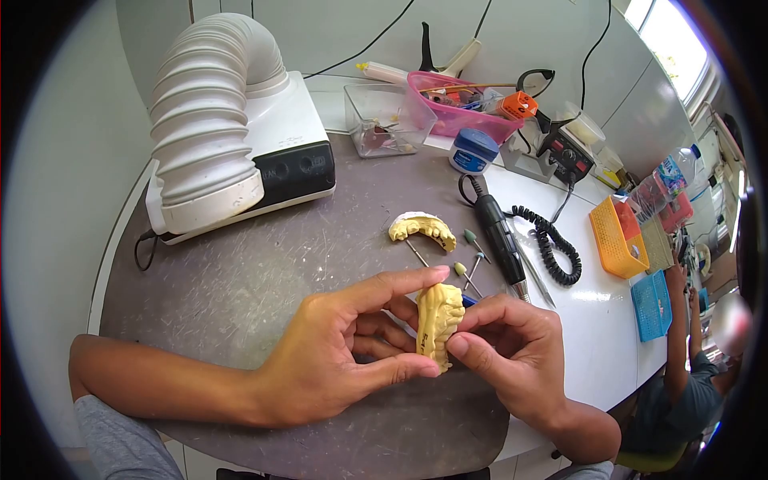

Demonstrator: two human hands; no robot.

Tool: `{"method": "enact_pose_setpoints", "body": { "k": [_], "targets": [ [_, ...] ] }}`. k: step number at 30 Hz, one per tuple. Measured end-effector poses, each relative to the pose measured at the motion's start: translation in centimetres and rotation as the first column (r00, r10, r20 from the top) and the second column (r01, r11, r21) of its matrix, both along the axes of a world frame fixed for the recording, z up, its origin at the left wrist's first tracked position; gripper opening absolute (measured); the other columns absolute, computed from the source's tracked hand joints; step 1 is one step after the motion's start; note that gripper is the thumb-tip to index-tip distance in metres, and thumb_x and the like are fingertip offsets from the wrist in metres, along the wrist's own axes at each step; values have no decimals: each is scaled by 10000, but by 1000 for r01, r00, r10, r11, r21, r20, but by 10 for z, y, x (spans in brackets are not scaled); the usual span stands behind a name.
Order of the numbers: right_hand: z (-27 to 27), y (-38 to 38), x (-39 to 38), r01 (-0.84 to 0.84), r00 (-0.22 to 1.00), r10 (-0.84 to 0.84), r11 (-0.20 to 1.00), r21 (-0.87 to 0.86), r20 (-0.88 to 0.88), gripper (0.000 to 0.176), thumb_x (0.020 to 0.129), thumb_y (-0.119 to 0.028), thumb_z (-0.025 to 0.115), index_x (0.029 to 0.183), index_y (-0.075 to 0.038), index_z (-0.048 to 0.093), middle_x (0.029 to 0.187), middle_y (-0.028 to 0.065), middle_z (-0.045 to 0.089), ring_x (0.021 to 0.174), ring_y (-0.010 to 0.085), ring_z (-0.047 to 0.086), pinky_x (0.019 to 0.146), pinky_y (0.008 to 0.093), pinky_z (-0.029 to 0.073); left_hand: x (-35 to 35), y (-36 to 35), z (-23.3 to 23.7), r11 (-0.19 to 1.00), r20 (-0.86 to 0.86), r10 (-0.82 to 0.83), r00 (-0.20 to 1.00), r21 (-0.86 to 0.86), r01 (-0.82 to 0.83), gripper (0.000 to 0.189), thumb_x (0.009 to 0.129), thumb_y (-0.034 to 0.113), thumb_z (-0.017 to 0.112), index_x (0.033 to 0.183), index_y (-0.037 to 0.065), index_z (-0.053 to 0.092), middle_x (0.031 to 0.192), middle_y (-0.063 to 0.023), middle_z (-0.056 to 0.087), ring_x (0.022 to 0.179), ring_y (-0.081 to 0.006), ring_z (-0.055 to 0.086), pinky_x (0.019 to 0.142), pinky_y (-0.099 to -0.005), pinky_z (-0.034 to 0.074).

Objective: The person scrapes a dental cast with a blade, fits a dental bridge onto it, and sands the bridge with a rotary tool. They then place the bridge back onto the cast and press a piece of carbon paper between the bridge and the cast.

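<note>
A yellow plaster dental cast [437, 326] with a row of teeth and dark handwriting on its side is held upright over the bench. My left hand [320, 356] grips it from the left, with the thumb at the bottom and the index finger at the top. On the toothed side, the thumb and fingers of my right hand [520, 352] pinch its edge. Just beyond lies a second, horseshoe-shaped cast [424, 230]. Several mounted grinding bits [472, 238] are scattered beside it, near a black rotary handpiece [498, 236]. Part of a blue object [469, 301] shows behind my right fingers.
A white dust extractor [296, 132] with a ribbed hose stands at the back left. Behind the casts are a clear box [376, 148], a pink basket [464, 120] and a blue jar [473, 152]. A coiled cord [560, 244] and orange basket [616, 240] lie right; another person [680, 408] sits beyond.
</note>
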State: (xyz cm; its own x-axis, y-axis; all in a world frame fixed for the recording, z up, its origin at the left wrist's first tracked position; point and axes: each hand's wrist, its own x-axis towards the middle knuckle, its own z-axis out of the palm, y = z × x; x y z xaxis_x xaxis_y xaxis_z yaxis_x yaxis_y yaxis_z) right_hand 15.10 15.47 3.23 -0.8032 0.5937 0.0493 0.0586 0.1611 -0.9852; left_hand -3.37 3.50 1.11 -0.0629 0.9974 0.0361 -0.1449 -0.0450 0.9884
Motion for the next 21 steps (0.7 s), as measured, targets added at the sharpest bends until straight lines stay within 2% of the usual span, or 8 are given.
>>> {"method": "enact_pose_setpoints", "body": {
  "k": [4,6,13,15,16,18,19,21],
  "targets": [
    [1,0,1,5,1000,-5,1000,-25,27,151,908,-51,728,1014,53,702,952,104,711,899,139,688,852,297,584,0,-1,0,1000,-21,-2,1000,15,2,780,842,-32,762,1513,67,377,1164,-94,638,1026,-146,666,913,-271,584],
    [-1,0,0,-2,1000,2,998,56,-8,149,914,-55,722,1015,54,705,950,99,714,888,136,687,847,291,583,1,-1,-1,1000,-30,0,1000,27,1,779,841,-27,765,1512,68,382,1156,-91,641,1025,-143,666,912,-271,583],
    [-1,1,0,4,999,-5,1000,30,45,135,909,-38,719,1011,50,713,938,102,723,876,131,691,793,273,574,1,-2,-1,999,-91,21,996,43,-17,778,830,-17,781,1501,61,393,1131,-98,659,1004,-143,676,899,-270,585],
    [-5,5,1,-62,998,64,959,275,5,183,870,-47,755,1027,41,720,939,130,727,854,159,708,762,269,564,1,-3,1,999,-79,29,996,28,-27,738,830,-14,784,1464,47,412,1122,-111,665,999,-145,681,892,-270,587],
    [-4,5,0,-60,998,62,960,275,2,183,870,-47,755,1027,41,720,939,130,727,854,159,708,762,269,564,1,-3,2,999,-67,39,997,13,-38,698,829,-12,787,1428,34,431,1113,-123,670,994,-147,686,886,-270,589],
    [-2,4,-2,-83,995,103,859,504,-12,276,823,-71,797,1068,31,720,948,151,723,824,197,718,737,282,564,1,-4,4,997,-32,76,997,-28,-77,653,828,-8,790,1381,30,444,1100,-134,676,998,-147,687,871,-265,589],
    [-6,2,-3,-60,993,107,841,538,-56,379,799,-99,821,1142,11,707,961,148,721,815,207,720,713,295,567,1,-4,5,991,3,116,993,-69,-115,608,828,-4,793,1333,27,457,1086,-144,681,1003,-147,689,857,-261,589],
    [-4,-2,-1,-66,995,95,823,563,-22,407,799,-92,819,1170,16,693,976,149,719,820,206,721,706,297,568,2,-6,6,986,5,148,989,-74,-147,538,837,21,794,1278,14,486,1016,-128,691,955,-133,691,796,-244,581]
  ]
}}
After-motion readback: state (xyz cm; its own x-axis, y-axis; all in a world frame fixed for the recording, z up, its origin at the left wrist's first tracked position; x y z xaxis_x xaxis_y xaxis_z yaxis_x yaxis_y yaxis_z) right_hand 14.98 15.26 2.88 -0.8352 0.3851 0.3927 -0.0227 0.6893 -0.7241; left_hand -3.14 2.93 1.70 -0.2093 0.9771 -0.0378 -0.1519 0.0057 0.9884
